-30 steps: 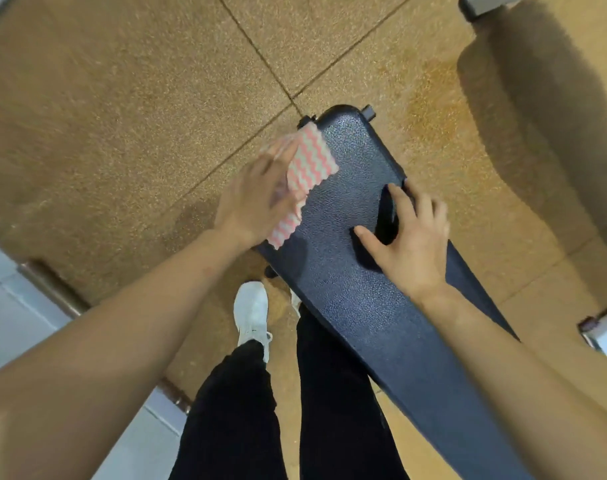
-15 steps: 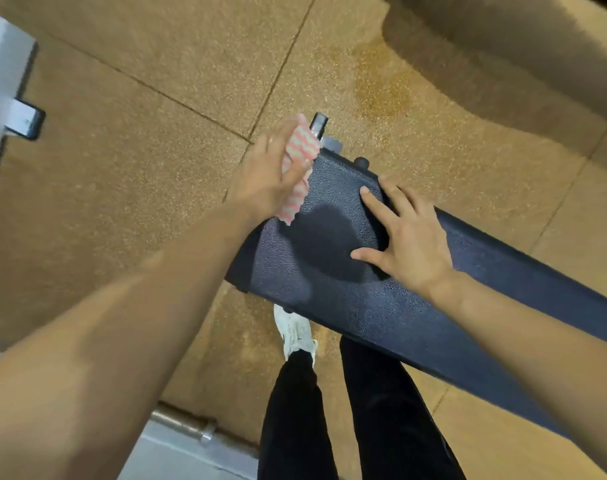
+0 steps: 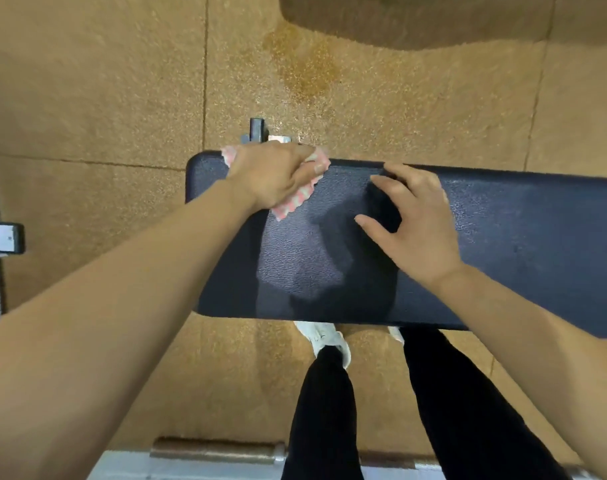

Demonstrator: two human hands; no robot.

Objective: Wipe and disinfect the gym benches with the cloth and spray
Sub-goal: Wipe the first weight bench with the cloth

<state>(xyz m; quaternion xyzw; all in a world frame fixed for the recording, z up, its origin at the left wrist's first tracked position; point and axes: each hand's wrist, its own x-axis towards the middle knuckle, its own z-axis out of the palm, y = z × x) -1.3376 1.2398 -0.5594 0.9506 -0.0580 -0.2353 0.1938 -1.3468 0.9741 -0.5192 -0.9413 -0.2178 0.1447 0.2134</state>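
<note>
With left hand gripping cloth, press flat and sweep bench toward splayed, empty right hand bracing nearby.

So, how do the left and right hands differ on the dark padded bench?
The left hand grips a pink-and-white wavy-striped cloth at the far edge of the dark padded bench; the right hand holds nothing. The left hand's fingers curl; the right hand's are spread. Both touch the bench.
</note>
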